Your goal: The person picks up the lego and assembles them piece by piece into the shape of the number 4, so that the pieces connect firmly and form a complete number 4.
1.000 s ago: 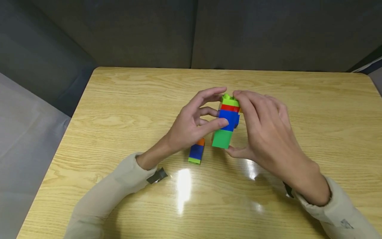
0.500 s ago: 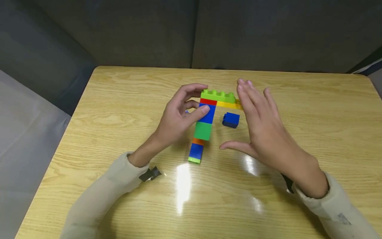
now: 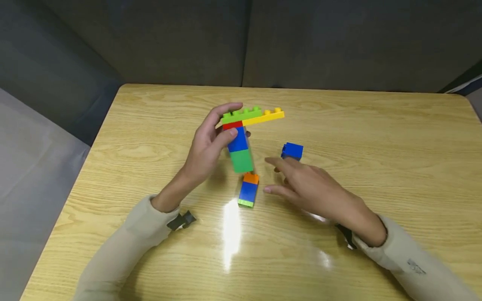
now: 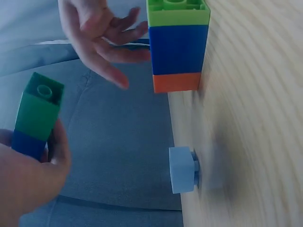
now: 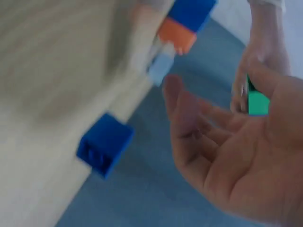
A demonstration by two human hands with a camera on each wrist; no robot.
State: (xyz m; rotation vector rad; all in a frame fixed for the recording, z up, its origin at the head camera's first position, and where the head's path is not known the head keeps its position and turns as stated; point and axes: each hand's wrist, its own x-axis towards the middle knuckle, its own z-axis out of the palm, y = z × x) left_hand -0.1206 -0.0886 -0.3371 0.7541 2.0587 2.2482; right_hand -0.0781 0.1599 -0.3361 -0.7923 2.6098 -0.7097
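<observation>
In the head view my left hand [image 3: 201,148] grips an upright toy brick build [image 3: 241,160] above the table. Its green brick is lowest, then blue, red, a long yellow piece jutting right, and a lime studded brick on top. My thumb lies across the blue brick. My right hand [image 3: 314,186] holds nothing; its thumb and index finger point left toward a small brick stack [image 3: 248,191] of orange, blue and lime on the table. A loose blue brick [image 3: 293,150] lies just beyond the right hand, partly covered by it.
A light blue brick [image 4: 182,169] rests on the table in the left wrist view; the head view does not clearly show it. The wooden table [image 3: 158,125] ends at a dark partition [image 3: 188,42] at the back.
The left hand has moved left with the build, turning it so its long top shows. The right hand has left the build, coming down toward the small stack, and the loose blue brick came into sight.
</observation>
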